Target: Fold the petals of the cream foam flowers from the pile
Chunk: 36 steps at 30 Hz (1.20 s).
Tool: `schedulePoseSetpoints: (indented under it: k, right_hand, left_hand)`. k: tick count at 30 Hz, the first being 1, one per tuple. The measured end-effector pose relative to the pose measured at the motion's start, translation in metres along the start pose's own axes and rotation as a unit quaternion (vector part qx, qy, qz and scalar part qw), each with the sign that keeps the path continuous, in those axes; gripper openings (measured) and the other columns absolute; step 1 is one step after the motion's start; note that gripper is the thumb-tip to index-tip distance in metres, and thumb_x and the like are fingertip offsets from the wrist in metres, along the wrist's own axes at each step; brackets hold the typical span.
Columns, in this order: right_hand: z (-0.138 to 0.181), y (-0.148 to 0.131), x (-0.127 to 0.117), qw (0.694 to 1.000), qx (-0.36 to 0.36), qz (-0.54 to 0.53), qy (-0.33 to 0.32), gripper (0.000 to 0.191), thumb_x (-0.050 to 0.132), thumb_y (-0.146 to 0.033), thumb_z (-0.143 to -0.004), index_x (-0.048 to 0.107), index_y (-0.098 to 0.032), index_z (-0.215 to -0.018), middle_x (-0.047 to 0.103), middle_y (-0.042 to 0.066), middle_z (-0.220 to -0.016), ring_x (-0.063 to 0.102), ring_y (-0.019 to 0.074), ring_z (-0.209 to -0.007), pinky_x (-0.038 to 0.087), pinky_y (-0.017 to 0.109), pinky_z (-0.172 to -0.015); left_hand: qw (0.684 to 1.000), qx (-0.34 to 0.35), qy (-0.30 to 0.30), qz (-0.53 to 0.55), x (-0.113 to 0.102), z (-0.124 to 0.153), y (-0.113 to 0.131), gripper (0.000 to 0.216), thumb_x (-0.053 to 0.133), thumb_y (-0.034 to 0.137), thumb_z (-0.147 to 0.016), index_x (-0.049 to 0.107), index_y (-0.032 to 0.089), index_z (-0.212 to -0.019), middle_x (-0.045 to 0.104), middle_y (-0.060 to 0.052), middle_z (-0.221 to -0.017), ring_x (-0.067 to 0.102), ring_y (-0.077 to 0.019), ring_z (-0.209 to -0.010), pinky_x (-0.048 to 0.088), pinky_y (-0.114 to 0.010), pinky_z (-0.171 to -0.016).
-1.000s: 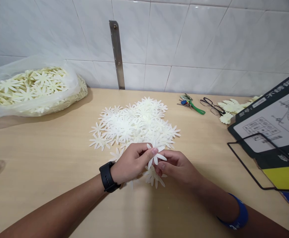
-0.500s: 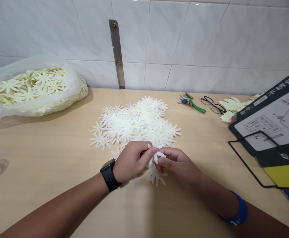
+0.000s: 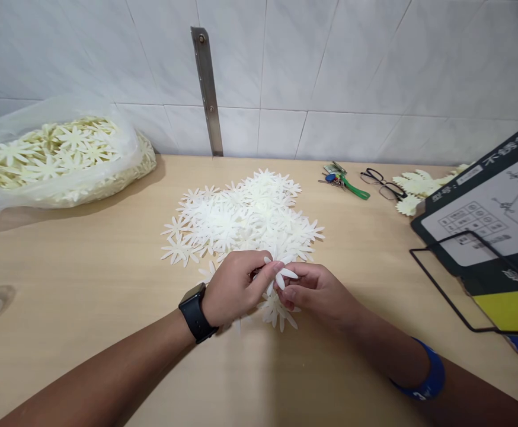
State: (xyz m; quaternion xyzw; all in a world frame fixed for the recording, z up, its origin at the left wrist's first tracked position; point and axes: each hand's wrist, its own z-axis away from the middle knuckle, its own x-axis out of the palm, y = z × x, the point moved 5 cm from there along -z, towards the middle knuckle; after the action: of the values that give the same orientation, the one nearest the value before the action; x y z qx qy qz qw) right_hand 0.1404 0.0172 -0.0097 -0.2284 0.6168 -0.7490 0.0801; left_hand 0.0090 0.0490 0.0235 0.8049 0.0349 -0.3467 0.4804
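A white, many-petalled flower cutout [image 3: 281, 280] is held between my two hands. My left hand [image 3: 240, 283], with a black watch on the wrist, pinches it at the centre under the thumb. On the other side, my right hand [image 3: 323, 293] has curled fingers and a thumb closed at the lower right petals; its fingertips are partly hidden. Just below the hands, another flower cutout [image 3: 281, 314] lies on the table. Behind them spreads a loose heap of the same white flower cutouts [image 3: 245, 213].
A clear plastic bag [image 3: 128, 169] full of cutouts lies at the left. Keys with a green strap [image 3: 354, 190], eyeglasses [image 3: 387, 187] and more cutouts [image 3: 412, 190] sit back right. A printed box [image 3: 485, 219] with a black wire handle [image 3: 448, 296] stands right. A tiled wall [image 3: 339, 71] rises behind.
The right thumb and fingers have shifted slightly at the lower petals of the held cutout. Both hands otherwise keep their places, and the camera view has tilted a little.
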Motion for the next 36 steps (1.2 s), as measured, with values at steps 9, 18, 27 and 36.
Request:
schedulePoseSetpoints:
  k: [9,18,27,36]
  right_hand:
    - [-0.0004,-0.0042,0.0004,1.0,-0.022,0.01,-0.001,0.032,0.073,-0.044,-0.077,0.06,-0.015,-0.073,0.054,0.0,-0.064,0.048,0.0114,-0.058,0.042,0.026,-0.056]
    - [0.0013,-0.0012,-0.0008,1.0,-0.014,0.007,0.007,0.027,0.07,-0.04,-0.081,0.062,-0.015,-0.076,0.054,0.0,-0.065,0.049,0.0109,-0.059,0.042,0.025,-0.056]
    - [0.0007,-0.0011,0.0001,1.0,-0.005,-0.007,0.017,0.027,0.073,-0.039,-0.078,0.062,-0.014,-0.075,0.054,-0.001,-0.065,0.048,0.0105,-0.058,0.041,0.024,-0.056]
    - [0.0011,-0.0013,0.0003,1.0,-0.007,-0.003,0.019,0.027,0.072,-0.039,-0.079,0.062,-0.015,-0.073,0.054,-0.001,-0.064,0.047,0.0102,-0.057,0.041,0.024,-0.055]
  left_hand:
    - [1.0,0.003,-0.002,0.008,0.0002,0.0002,0.0007,0.042,0.047,0.03,-0.095,0.039,0.015,-0.057,0.035,0.006,-0.051,0.035,-0.0062,-0.049,0.028,-0.021,-0.051]
    - [1.0,0.015,0.007,-0.019,-0.0006,0.0005,0.003,0.041,0.047,0.027,-0.095,0.042,0.015,-0.056,0.038,0.006,-0.05,0.037,-0.006,-0.049,0.029,-0.021,-0.052]
    - [0.998,0.035,0.017,-0.053,-0.0005,0.0016,0.0047,0.04,0.047,0.026,-0.094,0.038,0.016,-0.057,0.036,0.006,-0.051,0.035,-0.0068,-0.049,0.027,-0.023,-0.052]
    - [0.997,0.042,0.02,-0.061,-0.001,0.0017,0.006,0.041,0.046,0.027,-0.095,0.038,0.016,-0.057,0.038,0.005,-0.05,0.037,-0.0075,-0.047,0.028,-0.022,-0.052]
